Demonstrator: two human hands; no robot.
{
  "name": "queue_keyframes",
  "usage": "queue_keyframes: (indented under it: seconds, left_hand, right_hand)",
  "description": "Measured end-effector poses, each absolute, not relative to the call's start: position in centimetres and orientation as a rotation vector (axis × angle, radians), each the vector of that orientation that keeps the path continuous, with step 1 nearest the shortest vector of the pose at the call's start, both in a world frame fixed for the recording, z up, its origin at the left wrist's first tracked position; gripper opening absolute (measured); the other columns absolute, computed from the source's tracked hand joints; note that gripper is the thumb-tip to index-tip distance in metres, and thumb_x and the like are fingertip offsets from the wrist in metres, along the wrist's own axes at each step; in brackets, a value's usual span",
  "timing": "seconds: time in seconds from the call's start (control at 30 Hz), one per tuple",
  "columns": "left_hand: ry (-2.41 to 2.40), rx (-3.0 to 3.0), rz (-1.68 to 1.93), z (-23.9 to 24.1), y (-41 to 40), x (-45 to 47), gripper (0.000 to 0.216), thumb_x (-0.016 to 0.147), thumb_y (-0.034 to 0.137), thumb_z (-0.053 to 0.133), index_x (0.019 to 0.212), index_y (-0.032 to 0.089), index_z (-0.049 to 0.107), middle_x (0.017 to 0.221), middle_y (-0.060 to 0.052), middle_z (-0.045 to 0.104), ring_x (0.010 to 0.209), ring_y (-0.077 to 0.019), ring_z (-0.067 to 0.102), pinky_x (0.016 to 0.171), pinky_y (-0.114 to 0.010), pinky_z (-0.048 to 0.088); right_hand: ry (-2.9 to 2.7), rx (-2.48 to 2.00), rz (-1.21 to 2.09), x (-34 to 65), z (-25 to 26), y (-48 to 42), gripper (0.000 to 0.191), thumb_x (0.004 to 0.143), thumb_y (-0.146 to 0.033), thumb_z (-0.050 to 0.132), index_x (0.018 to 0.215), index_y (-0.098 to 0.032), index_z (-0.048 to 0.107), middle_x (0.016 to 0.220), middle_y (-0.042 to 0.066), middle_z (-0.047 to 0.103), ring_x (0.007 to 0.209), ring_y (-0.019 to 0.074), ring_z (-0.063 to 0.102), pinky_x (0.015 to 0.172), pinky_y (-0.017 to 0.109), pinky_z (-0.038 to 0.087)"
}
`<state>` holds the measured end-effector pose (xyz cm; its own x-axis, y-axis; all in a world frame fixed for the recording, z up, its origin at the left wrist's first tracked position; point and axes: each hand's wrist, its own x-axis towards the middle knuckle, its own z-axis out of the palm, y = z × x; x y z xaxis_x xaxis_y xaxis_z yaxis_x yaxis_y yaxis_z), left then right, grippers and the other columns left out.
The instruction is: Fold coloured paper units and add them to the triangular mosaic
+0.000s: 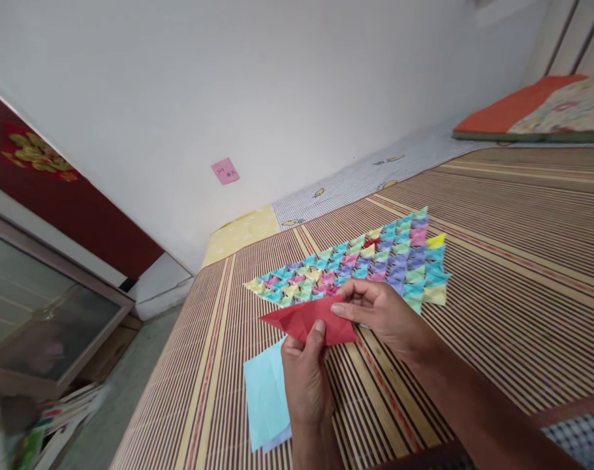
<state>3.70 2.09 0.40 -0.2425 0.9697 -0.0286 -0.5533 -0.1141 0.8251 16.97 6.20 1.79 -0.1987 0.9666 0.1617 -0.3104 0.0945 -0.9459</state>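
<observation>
Both my hands hold a folded red paper just above a striped bamboo mat. My left hand pinches its lower edge with thumb on top. My right hand grips its right end with closed fingers. Just beyond the red paper lies a flat patchwork of several small folded paper pieces in blue, green, pink, purple and yellow. Under my left wrist lie light blue paper sheets.
A white wall with a pink sticky note runs behind the bed. An orange-edged cushion lies at the far right. At left stand a glass-fronted cabinet and stacked books on the floor.
</observation>
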Motion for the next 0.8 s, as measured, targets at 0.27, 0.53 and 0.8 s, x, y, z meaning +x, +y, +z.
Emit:
queue_keyframes:
  seconds: [0.27,0.53,0.8]
  left_hand:
    - [0.698,0.411,1.703,0.7,2.7,2.8,0.019,0.078,0.029,0.083,0.093,0.018,0.078,0.102,-0.008,0.079,0.098,-0.0212,0.074,0.092,-0.032,0.057]
    - [0.656,0.469,1.38,0.3,2.1,1.9,0.013,0.082,0.027,0.078,0.09,0.018,0.077,0.107,-0.01,0.077,0.111,-0.0278,0.068,0.092,-0.042,0.056]
    - [0.719,0.628,1.263,0.7,1.4,2.6,0.02,0.07,0.024,0.089,0.076,0.016,0.071,0.081,-0.003,0.071,0.074,-0.0142,0.064,0.073,-0.026,0.053]
  right_hand:
    - [-1.172,-0.779,1.356,17.4,1.2,6.6,0.031,0.071,-0.043,0.082,0.076,-0.02,0.062,0.071,-0.001,0.065,0.064,0.0137,0.061,0.061,0.026,0.052]
    - [-1.382,-0.735,1.28,18.4,1.7,6.7,0.016,0.078,-0.032,0.078,0.076,-0.018,0.07,0.071,0.001,0.068,0.067,0.0146,0.063,0.064,0.026,0.052]
    - [-1.597,-0.605,1.202,19.7,2.2,6.4,0.003,0.081,-0.02,0.073,0.08,-0.02,0.07,0.087,0.004,0.071,0.086,0.0192,0.068,0.081,0.032,0.056]
